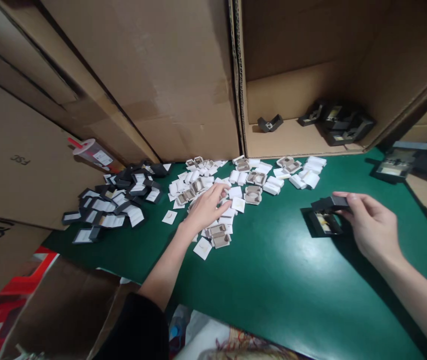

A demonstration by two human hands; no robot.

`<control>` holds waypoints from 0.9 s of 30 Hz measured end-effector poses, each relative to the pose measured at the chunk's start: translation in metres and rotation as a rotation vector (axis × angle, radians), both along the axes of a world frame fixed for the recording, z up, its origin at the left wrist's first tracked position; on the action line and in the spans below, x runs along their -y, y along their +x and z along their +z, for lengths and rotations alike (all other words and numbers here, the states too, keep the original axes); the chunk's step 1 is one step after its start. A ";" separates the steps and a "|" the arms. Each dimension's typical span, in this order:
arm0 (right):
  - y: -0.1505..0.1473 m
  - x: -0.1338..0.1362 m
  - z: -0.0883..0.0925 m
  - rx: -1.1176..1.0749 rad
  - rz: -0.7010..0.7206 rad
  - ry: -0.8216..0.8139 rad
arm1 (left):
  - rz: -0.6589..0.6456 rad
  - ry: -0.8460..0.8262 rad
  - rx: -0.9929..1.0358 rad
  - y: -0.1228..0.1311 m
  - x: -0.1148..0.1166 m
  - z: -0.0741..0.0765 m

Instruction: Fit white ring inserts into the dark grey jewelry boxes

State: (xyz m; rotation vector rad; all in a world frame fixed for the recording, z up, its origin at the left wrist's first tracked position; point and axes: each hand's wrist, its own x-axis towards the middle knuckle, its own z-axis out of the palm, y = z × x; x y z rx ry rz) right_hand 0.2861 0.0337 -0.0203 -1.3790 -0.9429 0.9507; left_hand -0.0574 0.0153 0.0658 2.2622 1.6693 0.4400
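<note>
My right hand [371, 225] grips the lid of a small black hinged box [328, 222] between thumb and fingers, at the right of the green table. Its lid stands up, and something pale and yellowish shows inside. My left hand [209, 204] reaches over a pile of white and grey-brown box inserts [219, 235] mid-table. Its fingers are stretched out, thumb apart, and I see nothing held in them. Small white square cards [203, 248] lie among the inserts, and one card [169, 216] lies off to the left.
Black boxes with white insides [112, 200] are heaped at the left, beside a cup with a red straw [95, 155]. A cardboard carton [284, 142] on its side holds several black boxes [343, 122]. More black boxes [393, 165] sit at the right edge.
</note>
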 end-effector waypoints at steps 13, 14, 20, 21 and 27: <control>-0.004 0.008 0.017 0.560 0.168 0.155 | 0.216 -0.149 0.629 -0.014 -0.001 -0.002; -0.003 0.009 0.018 0.585 0.152 0.150 | 0.267 -0.191 0.747 -0.014 -0.001 -0.002; -0.004 0.013 0.024 0.405 0.185 0.039 | 0.264 -0.371 1.068 -0.003 0.000 -0.006; -0.005 0.013 0.024 0.357 0.195 0.038 | 0.243 -0.406 1.119 0.000 -0.001 -0.007; -0.017 0.014 0.022 0.195 0.312 0.062 | 0.172 -0.424 0.953 0.036 -0.002 -0.005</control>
